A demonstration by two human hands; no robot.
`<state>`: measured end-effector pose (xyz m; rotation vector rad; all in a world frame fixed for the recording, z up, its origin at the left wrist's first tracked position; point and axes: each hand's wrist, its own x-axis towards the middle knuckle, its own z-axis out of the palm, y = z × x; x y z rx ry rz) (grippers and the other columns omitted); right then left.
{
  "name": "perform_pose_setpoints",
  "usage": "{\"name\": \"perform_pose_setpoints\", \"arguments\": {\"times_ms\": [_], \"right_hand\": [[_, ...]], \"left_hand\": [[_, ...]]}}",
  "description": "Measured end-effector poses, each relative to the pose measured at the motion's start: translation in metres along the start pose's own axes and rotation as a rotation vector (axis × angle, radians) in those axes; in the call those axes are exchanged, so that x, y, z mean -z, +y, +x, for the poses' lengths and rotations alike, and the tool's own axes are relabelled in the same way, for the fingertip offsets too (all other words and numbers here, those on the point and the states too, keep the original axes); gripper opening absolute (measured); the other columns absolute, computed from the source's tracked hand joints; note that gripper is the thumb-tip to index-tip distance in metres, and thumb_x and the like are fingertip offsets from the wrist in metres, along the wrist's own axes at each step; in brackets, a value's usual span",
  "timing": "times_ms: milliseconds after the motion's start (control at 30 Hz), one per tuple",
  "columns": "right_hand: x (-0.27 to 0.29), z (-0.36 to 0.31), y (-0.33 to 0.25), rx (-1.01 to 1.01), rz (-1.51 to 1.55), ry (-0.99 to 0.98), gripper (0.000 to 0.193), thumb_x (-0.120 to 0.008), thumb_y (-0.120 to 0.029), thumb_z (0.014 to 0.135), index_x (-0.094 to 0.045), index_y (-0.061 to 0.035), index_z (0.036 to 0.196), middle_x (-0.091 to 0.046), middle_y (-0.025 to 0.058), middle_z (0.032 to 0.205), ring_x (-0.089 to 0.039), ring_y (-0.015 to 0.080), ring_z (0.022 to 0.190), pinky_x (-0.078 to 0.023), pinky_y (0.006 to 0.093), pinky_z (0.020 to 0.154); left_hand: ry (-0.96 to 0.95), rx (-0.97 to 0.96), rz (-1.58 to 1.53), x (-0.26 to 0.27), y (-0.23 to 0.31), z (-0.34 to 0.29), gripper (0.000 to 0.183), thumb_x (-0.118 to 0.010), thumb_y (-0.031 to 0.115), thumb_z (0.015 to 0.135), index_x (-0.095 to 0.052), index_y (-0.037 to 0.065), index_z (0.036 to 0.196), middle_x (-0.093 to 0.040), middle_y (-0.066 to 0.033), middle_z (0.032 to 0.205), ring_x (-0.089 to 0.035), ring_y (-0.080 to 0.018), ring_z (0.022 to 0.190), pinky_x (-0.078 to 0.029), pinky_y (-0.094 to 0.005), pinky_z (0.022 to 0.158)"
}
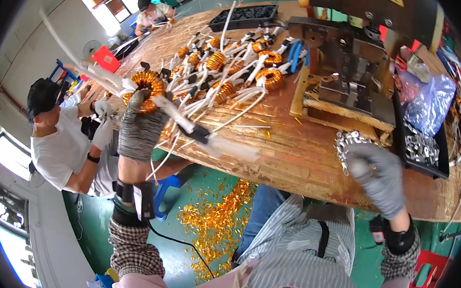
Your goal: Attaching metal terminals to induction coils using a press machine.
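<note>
My left hand (143, 131), in a grey knit glove, is raised over the left part of the table and closed on a ring-shaped copper-wire coil (151, 81). White-sleeved leads stick out from the coil, one with a black band, and are blurred. My right hand (380, 181), gloved too, is at the table's near edge, its fingers drawn together beside a small pile of silver metal terminals (346, 140). Blur hides whatever lies between its fingertips. Beyond my left hand, several more coils (270, 78) with white leads lie heaped on the wooden table (274, 151).
A metal press (352, 82) stands right of the heap, with blue-handled pliers (295, 56) beside it. Terminals fill a black bin (440, 168) at the right. A black tray (243, 19) sits at the back. A co-worker (62, 140) works at the left. Copper scraps (214, 220) litter the floor.
</note>
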<state>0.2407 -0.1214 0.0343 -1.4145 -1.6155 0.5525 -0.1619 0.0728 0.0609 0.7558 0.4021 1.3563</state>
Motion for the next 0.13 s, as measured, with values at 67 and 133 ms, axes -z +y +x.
{"name": "perform_pose_setpoints", "arguments": {"times_ms": [67, 133], "right_hand": [[-0.024, 0.014, -0.019, 0.197, -0.190, -0.126, 0.051, -0.058, -0.048, 0.080, -0.055, -0.0102, 0.114, -0.060, 0.0156, 0.101, -0.059, 0.0307, 0.094, -0.046, 0.0369, 0.081], [-0.045, 0.025, -0.034, 0.370, -0.320, -0.076, 0.056, -0.053, -0.051, 0.082, -0.047, -0.0133, 0.124, -0.054, 0.0198, 0.114, -0.054, 0.0300, 0.105, -0.039, 0.0373, 0.094]], "left_hand": [[-0.014, 0.050, -0.048, -0.035, -0.033, -0.009, 0.033, -0.064, 0.018, 0.080, -0.051, 0.003, 0.106, -0.055, -0.0144, 0.106, -0.052, -0.0336, 0.103, -0.045, -0.0487, 0.091], [0.103, -0.044, 0.047, -0.045, -0.062, -0.016, 0.035, -0.063, 0.024, 0.082, -0.049, 0.011, 0.111, -0.048, -0.0126, 0.122, -0.045, -0.0375, 0.113, -0.041, -0.0594, 0.088]]}}
